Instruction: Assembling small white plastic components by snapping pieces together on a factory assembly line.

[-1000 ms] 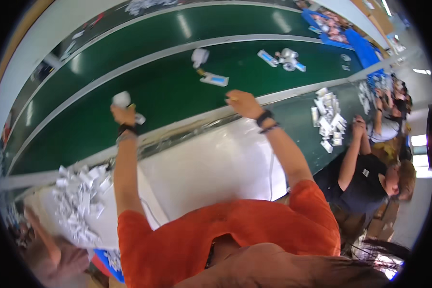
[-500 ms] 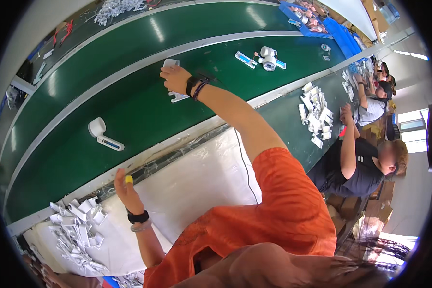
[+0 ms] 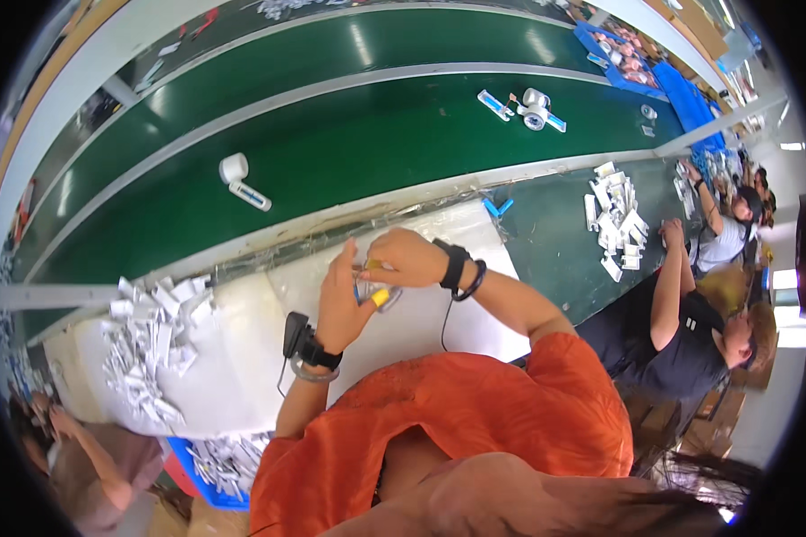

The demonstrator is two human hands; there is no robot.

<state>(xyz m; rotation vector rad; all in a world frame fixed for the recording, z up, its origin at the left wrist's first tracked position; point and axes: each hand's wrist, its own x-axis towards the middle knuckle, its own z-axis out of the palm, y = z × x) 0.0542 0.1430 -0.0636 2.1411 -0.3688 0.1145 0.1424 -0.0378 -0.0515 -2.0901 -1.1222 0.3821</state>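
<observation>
My hands are together over the white sheet covering my part of the bench. My left hand (image 3: 340, 309), a yellow cover on its thumb, is closed around a small white plastic part (image 3: 390, 302) with a trace of blue. Against it my right hand (image 3: 409, 258) is closed too, its fingertips pinching at the same part. Fingers hide most of the part, so its full shape does not show. Beyond, on the green belt (image 3: 358, 161), lies a white round-headed piece (image 3: 235, 168) with a blue-striped arm.
White plastic pieces (image 3: 157, 345) are heaped at the left; another pile (image 3: 616, 215) lies at the right. Farther right on the belt sits a white assembly (image 3: 535, 112) with blue strips. A blue bin (image 3: 208, 488) stands lower left. Co-workers (image 3: 690, 331) sit on both sides.
My right hand has come back from the belt to my left hand, and the white piece beneath it has left the belt. My left hand has moved right and closed.
</observation>
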